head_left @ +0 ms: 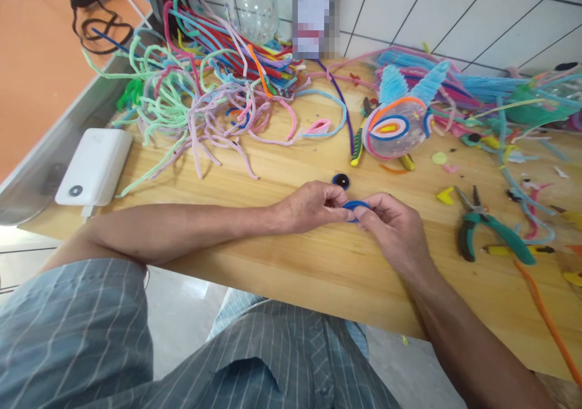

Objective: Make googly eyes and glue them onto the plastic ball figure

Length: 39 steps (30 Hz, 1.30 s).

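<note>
Between my two hands is a small blue ring-like coil [356,206], perhaps a bent pipe cleaner; its inner part is hidden by fingers. My left hand [309,206] pinches its left side between thumb and fingers. On the opposite side my right hand [394,222] grips it the same way, thumb on top. Just beyond my left fingertips a round black piece with a blue rim [341,182] lies on the wooden table [273,263]. Farther back sits a clear balloon-like ball [395,139] with blue fuzzy ears and an eye of white, blue and orange loops.
Green-handled pliers [493,230] lie open at the right, near an orange pipe cleaner [543,309]. Heaps of coloured pipe cleaners [191,106] cover the back left. A white power bank [94,165] with a cable lies left. Another clear ball [252,6] stands by the tiled wall.
</note>
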Tool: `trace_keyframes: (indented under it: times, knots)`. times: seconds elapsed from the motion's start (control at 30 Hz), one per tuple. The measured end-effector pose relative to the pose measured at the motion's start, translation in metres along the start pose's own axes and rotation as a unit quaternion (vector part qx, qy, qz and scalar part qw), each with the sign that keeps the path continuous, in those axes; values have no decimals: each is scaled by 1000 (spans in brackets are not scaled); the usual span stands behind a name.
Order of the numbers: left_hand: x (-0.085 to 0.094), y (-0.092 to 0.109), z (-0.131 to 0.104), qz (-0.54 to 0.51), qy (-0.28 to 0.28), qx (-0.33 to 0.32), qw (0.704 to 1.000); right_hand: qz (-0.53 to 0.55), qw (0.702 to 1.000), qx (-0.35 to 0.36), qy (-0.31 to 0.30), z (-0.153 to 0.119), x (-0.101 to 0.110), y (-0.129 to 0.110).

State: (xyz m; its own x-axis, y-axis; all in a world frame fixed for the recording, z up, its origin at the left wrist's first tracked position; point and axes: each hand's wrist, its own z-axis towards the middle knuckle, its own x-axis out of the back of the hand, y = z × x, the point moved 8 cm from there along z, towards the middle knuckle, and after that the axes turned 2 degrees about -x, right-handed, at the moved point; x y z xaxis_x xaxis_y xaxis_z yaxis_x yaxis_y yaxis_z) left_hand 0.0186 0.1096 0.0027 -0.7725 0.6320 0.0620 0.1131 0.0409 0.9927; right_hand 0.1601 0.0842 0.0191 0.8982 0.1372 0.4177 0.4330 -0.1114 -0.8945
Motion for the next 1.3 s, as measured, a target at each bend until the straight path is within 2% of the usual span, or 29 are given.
trace_keyframes:
  times: [0.2, 0.37, 0.57, 0.8, 1.0, 1.3]
  knots:
    - [-2, -7, 1, -87, 4, -3, 996, 20, 1000, 7, 17, 0, 0, 2]
    - [0, -8, -2, -130, 21, 5, 991, 30, 1000, 1, 4, -1, -3, 4]
    - [2, 1, -4, -135, 32, 0, 990, 32, 999, -6, -5, -1, -3, 2]
    - [2, -2, -4, -136, 45, 30, 989, 35, 999, -1, -2, 0, -2, 3]
    - [5, -1, -5, -145, 80, 2, 986, 36, 999, 5, 32, -1, 1, 5]
    - [-1, -6, 3, -119, 20, 26, 992, 23, 999, 4, 44, -3, 4, 1]
